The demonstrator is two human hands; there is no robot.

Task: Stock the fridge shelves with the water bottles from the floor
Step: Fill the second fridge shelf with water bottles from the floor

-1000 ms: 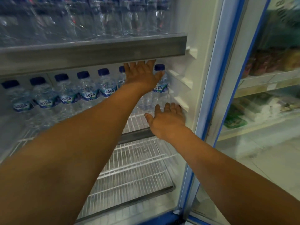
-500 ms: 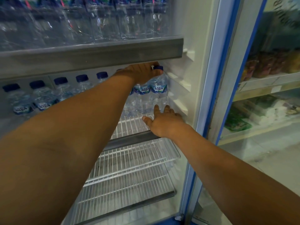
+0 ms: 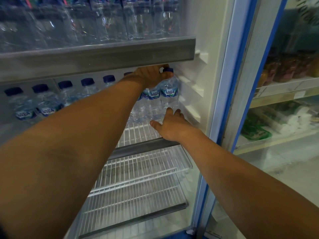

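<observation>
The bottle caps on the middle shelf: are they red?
No: the caps of the bottles on the middle shelf are dark blue.

Single view: wide-angle cam worn on my head, facing fwd + down into the open white fridge with blue door frame (image 3: 203,94). Very near: my forearms (image 3: 69,152) fill the lower frame. My left hand (image 3: 151,75), curled over clear blue-capped water bottles (image 3: 168,94), sits mid-frame, w/ white wire shelf (image 3: 138,133) below.
</observation>
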